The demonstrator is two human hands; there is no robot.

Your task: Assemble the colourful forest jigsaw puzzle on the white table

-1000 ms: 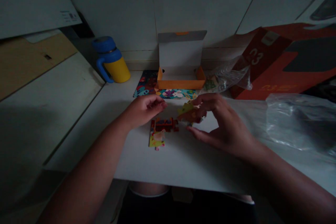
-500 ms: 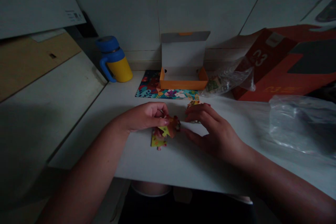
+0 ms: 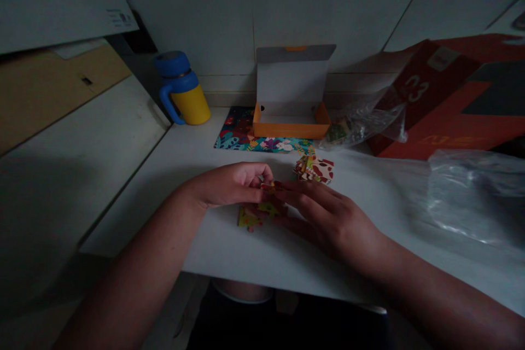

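Observation:
On the white table (image 3: pixel 287 251) lies a small cluster of joined puzzle pieces (image 3: pixel 250 217), yellow and red, mostly under my hands. My left hand (image 3: pixel 233 183) is curled, fingertips pinching at the top of the cluster. My right hand (image 3: pixel 328 219) lies over its right side with fingers stretched flat, pressing down on the pieces. A small loose pile of puzzle pieces (image 3: pixel 315 169) sits just beyond my right fingers, untouched.
An open orange box (image 3: pixel 291 120) stands at the back on a colourful picture sheet (image 3: pixel 238 134). A blue and yellow mug (image 3: pixel 182 90) is at the back left. Clear plastic bags (image 3: pixel 471 191) and a red carton (image 3: pixel 443 104) lie to the right.
My right hand has laid its piece onto the cluster and flattened over it. My left hand closed in on the same spot. The loose pile behind is now uncovered.

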